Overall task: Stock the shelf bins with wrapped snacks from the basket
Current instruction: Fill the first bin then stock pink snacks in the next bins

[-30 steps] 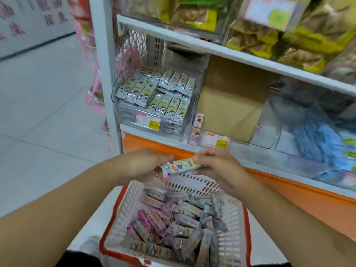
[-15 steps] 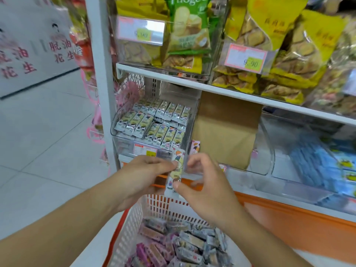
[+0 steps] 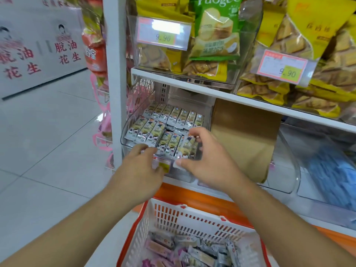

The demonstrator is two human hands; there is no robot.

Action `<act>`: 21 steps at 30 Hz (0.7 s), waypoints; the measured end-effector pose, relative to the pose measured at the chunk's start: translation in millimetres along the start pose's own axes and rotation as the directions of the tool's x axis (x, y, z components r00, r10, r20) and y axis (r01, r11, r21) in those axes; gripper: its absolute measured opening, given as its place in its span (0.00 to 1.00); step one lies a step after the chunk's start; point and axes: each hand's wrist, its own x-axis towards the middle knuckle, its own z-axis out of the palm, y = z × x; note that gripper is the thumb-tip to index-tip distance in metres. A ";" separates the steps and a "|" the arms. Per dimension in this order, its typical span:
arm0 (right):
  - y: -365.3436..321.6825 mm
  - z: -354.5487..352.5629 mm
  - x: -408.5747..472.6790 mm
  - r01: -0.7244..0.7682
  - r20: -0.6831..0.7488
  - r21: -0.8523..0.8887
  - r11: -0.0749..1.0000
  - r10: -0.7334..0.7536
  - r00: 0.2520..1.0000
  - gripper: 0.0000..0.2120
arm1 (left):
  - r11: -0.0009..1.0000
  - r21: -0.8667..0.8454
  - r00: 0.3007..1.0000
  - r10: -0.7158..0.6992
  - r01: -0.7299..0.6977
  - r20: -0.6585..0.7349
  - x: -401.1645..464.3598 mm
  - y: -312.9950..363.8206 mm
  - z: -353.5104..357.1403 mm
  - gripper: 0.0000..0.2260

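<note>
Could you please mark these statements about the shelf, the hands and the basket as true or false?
1. The right hand pinches a wrapped snack over the clear bin. True.
2. The basket is empty. False: wrapped snacks lie in it.
3. The left hand reaches toward the bin's front edge. True.
4. The price tag above reads 5.50. False: it reads 9.90.
5. The green bag lies in the basket. False: it stands on the upper shelf.

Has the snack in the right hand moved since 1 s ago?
Yes. The snack went from above the basket up to the front row of the bin.
</note>
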 end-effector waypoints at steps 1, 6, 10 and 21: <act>-1.3 4.2 15.4 0.001 0.012 -0.016 1.000 -0.001 1.000 0.41 | 0.997 0.073 1.000 -0.018 0.017 0.019 2.1 -7.9 1.9 0.29; -4.9 30.1 73.8 -0.042 0.109 -0.051 0.998 0.047 0.993 0.49 | 0.974 0.215 0.980 -0.103 0.065 0.170 2.9 -23.7 8.4 0.39; -3.2 48.5 92.7 -0.063 0.143 -0.065 0.996 0.072 0.987 0.48 | 0.975 0.210 0.982 -0.102 0.067 0.161 2.2 -23.4 6.9 0.39; -11.1 40.5 41.6 0.000 0.045 0.013 1.000 -0.001 0.999 0.37 | 0.999 -0.004 0.999 -0.049 0.049 0.017 -11.6 -9.4 9.4 0.32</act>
